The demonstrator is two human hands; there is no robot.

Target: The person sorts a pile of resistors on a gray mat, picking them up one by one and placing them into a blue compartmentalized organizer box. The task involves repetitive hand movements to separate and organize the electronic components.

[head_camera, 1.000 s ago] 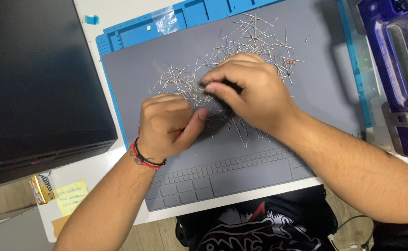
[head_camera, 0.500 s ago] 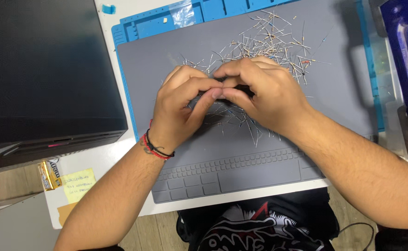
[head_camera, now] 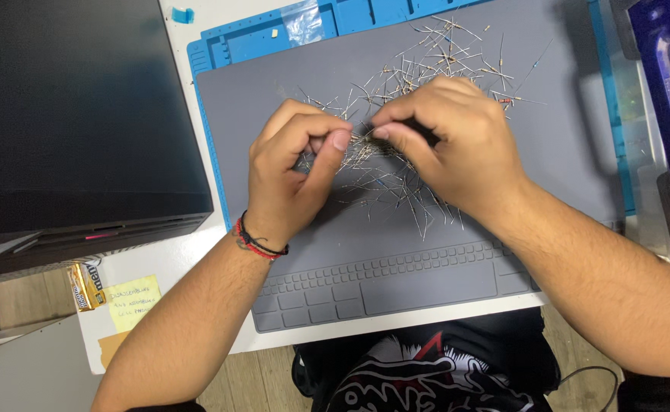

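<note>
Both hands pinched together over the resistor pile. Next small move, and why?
Probably draw the hands apart to free one piece. The left hand and right hand meet fingertip to fingertip over the tangled resistors on the grey mat; what they pinch is too small to tell.

The right hand (head_camera: 457, 145) covers part of the wire pile (head_camera: 396, 122); what its curled fingers hold beyond the pinch is hidden. Single wires between both thumbs are too thin to distinguish.
</note>
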